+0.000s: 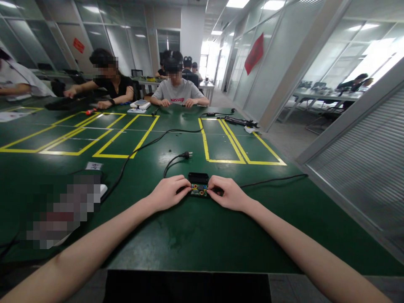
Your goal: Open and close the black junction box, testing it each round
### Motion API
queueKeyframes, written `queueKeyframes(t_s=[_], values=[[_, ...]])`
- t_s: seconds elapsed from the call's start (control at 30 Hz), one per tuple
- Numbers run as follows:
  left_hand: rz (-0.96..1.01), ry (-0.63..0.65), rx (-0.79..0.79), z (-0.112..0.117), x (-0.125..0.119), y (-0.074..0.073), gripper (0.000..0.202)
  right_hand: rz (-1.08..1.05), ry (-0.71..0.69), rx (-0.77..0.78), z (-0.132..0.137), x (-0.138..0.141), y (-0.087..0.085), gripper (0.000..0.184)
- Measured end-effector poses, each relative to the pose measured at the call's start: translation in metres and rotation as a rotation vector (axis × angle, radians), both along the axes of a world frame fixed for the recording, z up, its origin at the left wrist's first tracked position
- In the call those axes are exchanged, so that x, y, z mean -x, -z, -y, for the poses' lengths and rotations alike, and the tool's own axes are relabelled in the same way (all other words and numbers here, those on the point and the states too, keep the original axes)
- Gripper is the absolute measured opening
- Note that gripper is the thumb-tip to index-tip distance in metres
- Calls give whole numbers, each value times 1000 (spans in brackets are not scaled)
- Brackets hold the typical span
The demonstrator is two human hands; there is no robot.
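Note:
A small circuit board (199,190) with coils and other parts lies in front of me at the middle of the green table, apparently inside an opened black power adapter. Just behind it is a black case half (198,177), its hollow side up. My left hand (172,191) pinches the board's left end between thumb and fingers. At the right end my right hand (226,192) is closed with thumb and fingertips together, near where a black cable (274,180) runs off to the right. The fingertips hide both ends of the board.
A power plug (187,155) on a short black cord lies behind my left hand. A long cable (158,137) crosses the green table (176,248). On the left sits a blurred-out object (63,214) beside a small label (94,166). Several people sit across, beyond yellow tape rectangles (224,161).

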State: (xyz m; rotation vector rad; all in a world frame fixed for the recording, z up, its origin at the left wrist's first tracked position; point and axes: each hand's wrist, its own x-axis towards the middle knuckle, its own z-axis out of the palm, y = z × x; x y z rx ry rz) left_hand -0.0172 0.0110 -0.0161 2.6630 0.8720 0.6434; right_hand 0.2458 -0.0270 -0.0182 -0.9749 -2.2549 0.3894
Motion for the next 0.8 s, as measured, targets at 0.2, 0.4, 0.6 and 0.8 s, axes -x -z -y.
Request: queueKeyframes(t_s=[0.2, 0.4, 0.6, 0.8], values=[[54, 30, -10, -5, 2, 0, 16, 120, -14, -83, -1, -2, 0, 23], [98, 47, 34, -3, 3, -2, 15, 178, -51, -169, -6, -7, 8, 19], [132, -11, 23, -3, 3, 1, 16, -56, -54, 20, -12, -7, 9, 26], [100, 14, 140, -4, 3, -3, 15, -66, -43, 94, -11, -9, 3, 15]])
